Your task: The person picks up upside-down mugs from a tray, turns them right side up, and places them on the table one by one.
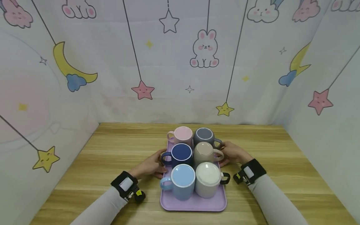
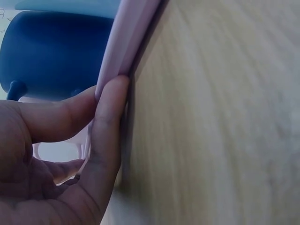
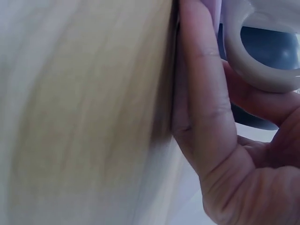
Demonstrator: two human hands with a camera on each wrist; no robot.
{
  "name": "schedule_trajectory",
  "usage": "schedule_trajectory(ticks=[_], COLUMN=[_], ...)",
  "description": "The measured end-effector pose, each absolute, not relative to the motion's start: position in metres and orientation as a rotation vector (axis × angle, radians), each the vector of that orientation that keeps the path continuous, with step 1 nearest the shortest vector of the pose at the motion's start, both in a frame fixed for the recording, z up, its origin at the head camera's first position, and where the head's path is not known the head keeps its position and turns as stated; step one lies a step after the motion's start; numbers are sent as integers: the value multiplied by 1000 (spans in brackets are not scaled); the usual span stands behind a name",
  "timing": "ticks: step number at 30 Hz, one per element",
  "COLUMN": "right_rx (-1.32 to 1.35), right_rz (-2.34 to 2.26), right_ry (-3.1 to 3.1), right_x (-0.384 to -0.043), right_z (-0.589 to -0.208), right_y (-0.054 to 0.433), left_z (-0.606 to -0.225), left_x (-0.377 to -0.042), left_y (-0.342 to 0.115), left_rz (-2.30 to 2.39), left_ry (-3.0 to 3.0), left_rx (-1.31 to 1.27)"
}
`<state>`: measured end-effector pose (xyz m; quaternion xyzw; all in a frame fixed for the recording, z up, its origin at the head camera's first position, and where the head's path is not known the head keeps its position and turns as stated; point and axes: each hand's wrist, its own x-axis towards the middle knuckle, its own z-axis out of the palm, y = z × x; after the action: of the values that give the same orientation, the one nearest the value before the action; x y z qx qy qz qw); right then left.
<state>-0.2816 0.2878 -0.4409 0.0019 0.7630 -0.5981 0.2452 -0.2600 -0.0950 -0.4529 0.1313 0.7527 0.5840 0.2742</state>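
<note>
Left hand: nearest the left wrist camera, the left hand (image 1: pixel 152 164) pinches the rim of the purple tray (image 1: pixel 194 204), thumb inside, fingers against the outer side.
Right hand: the right hand (image 1: pixel 232 153) grips the opposite rim, one finger straight along the outside, thumb inside under the beige handle.
Purple tray: between both hands; whether it touches the table under the fingers cannot be told.
Mugs beside the hands: the dark blue mug (image 1: pixel 182 153) just inside the left hand; the beige mug (image 1: pixel 203 153) just inside the right, its handle over the thumb.
Mugs beyond the hands: the pink mug (image 1: pixel 183 135) past the left, the grey mug (image 1: pixel 204 135) past the right.
Mugs nearer the body: the light blue mug (image 1: pixel 183 182) and the white mug (image 1: pixel 208 181). All six seem bottom-up.
Table: the wooden table (image 1: pixel 118 140) runs outward from either hand.
Tray risk: uneven height between the hands could tilt it, and the low rim might not stop sliding mugs.
Handle risk: the right thumb could nudge the beige mug.
Arms: both reach forward and inward, roughly mirrored.
</note>
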Motion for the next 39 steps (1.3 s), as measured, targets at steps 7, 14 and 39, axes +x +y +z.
schedule_trajectory(ticks=[7,14,39], right_rx=[-13,-20,-27], right_rz=[-1645,-1660,-1646], right_ry=[2074,2054,2102], right_x=[-282,-280,-281], right_z=[-444,-445,-446], right_y=[292,295,294], left_z=[-456,-459,-453], left_x=[-259,-260,-259], left_y=[-95,-94,-94], left_rz=[1585,1587,1560], left_ry=[2006,1996,2026], left_rx=[353,375,361])
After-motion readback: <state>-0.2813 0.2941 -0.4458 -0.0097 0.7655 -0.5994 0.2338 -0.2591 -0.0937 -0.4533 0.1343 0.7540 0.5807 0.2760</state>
